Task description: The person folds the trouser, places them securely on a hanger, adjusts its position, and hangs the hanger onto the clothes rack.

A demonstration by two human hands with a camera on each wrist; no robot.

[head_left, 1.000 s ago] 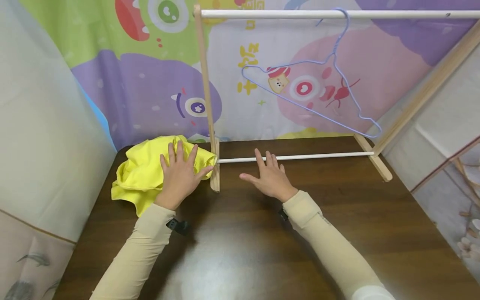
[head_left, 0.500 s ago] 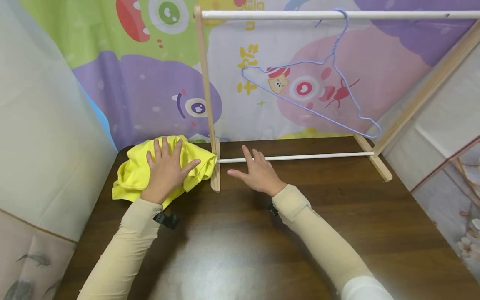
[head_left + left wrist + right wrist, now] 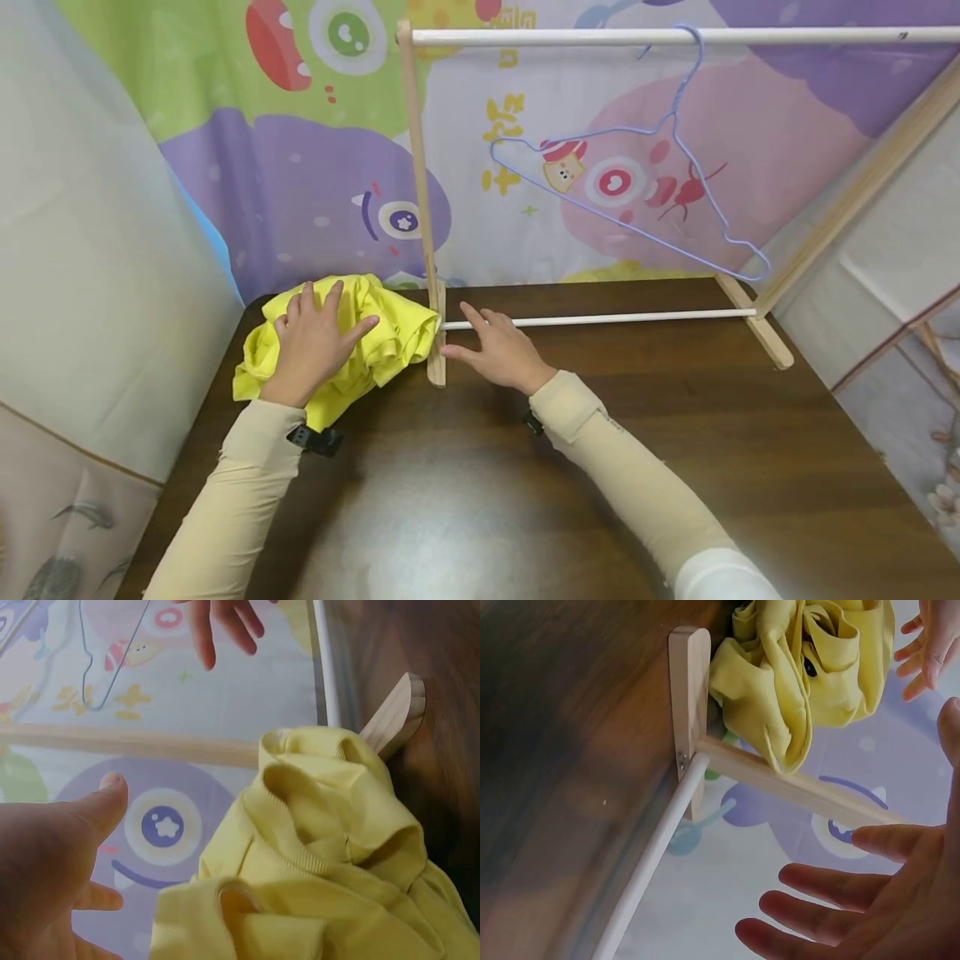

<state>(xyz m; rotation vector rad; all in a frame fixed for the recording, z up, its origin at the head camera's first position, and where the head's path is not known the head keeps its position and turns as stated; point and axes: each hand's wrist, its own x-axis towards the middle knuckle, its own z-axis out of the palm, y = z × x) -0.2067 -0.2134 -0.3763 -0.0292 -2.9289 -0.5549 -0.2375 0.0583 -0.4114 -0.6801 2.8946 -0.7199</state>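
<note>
A crumpled yellow shirt [image 3: 390, 333] with a ribbed edge lies in a heap at the table's back left, against the foot of a wooden rack. My left hand [image 3: 310, 346] hovers over the heap with its fingers spread; the left wrist view shows a gap between that hand [image 3: 56, 862] and the shirt [image 3: 322, 847]. To the right of the rack's left post, my right hand [image 3: 501, 350] is held in the air with fingers extended. Nothing is between the fingers of the right hand [image 3: 855, 900] in the right wrist view.
The rack has a white top rail [image 3: 562, 37], a wooden left post [image 3: 422, 167] and a low white bar [image 3: 600, 320]. From the rail hangs a blue wire hanger [image 3: 592, 132]. Behind stands a cartoon-printed curtain [image 3: 315, 192], and the dark table [image 3: 465, 500] spreads in front.
Both hands have moved left, the left one farther over the yellow shirt and the right one closer to the rack's left post. The head view has shifted slightly.
</note>
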